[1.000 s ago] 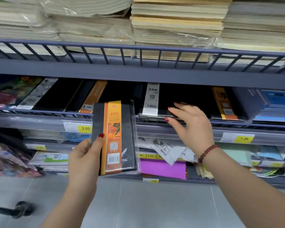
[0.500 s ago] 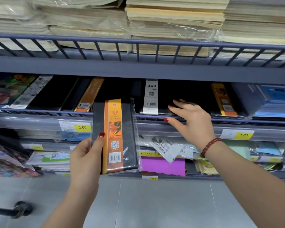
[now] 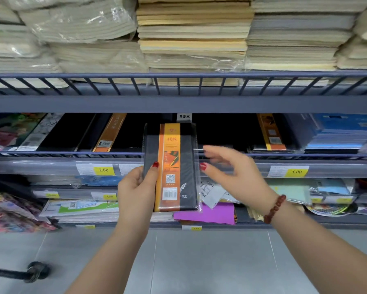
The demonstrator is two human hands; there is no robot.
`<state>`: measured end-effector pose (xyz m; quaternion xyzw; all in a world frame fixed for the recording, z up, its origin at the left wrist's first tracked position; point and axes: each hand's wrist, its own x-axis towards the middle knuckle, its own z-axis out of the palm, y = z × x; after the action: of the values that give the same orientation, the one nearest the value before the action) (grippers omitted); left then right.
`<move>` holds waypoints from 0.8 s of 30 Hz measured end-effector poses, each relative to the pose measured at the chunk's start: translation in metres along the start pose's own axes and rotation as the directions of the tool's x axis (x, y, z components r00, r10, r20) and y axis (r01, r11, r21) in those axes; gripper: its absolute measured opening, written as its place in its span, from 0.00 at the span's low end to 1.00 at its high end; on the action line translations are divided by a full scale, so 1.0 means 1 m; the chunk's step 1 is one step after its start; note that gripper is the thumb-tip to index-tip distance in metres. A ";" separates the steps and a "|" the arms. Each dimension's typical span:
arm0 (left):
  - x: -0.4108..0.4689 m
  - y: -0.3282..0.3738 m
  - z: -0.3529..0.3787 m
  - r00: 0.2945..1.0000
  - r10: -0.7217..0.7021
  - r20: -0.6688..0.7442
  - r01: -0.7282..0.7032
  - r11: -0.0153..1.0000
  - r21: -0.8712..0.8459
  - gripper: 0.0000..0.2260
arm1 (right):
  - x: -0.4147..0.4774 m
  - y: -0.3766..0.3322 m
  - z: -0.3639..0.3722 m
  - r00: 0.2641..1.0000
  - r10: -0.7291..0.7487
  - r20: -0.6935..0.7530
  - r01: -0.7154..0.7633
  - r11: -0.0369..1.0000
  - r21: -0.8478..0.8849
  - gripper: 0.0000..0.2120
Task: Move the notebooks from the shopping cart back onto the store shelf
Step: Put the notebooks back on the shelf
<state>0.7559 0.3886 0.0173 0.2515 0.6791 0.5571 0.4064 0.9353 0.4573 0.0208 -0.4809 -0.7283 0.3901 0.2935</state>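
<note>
Head cam: the left hand is gripping a black plastic-wrapped notebook with an orange 48K band, thumb lying across the front. It's holding it upright in front of the grey-blue metal store shelf's wire rail. The right hand is hovering just beside the notebook's right edge, fingers loose and spread, grasping nothing. It's blurry, so can't tell if it's touching the wrap.

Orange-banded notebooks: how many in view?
3: 48K notebook in the left hand; left shelf notebook and right shelf notebook lying on the middle shelf. More may be hidden.
</note>
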 end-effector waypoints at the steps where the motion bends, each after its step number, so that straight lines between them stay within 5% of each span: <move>1: 0.000 0.002 0.007 1.000 0.004 0.019 -0.004 1.000 0.003 0.13 | -0.009 -0.004 0.001 0.999 0.050 0.021 -0.052 0.990 0.130 0.20; 8: -0.013 0.008 0.055 0.950 -0.009 0.312 0.009 1.000 0.000 0.07 | -0.042 0.007 -0.015 0.991 0.127 -0.044 -0.092 0.882 0.462 0.30; 13: -0.019 0.000 0.076 0.848 0.033 0.529 -0.083 0.994 0.071 0.31 | -0.043 0.028 -0.058 0.971 0.164 -0.172 -0.062 0.875 0.480 0.27; 16: -0.018 0.000 0.094 0.825 0.029 0.564 -0.121 0.985 0.126 0.39 | -0.041 0.040 -0.076 0.968 0.154 -0.198 -0.060 0.909 0.412 0.26; 21: -0.013 0.005 0.127 0.847 0.071 0.527 -0.186 0.968 0.168 0.34 | -0.037 0.053 -0.101 0.987 0.132 -0.087 -0.121 0.985 0.125 0.39; 24: -0.009 0.008 0.145 0.837 0.145 0.528 -0.276 0.944 0.179 0.32 | -0.032 0.062 -0.112 0.973 0.148 -0.178 -0.146 0.989 0.025 0.35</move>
<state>0.8805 0.4640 0.0204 0.5114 0.5799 0.4236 0.4719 1.0655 0.4741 0.0252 -0.5650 -0.6590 0.3700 0.3310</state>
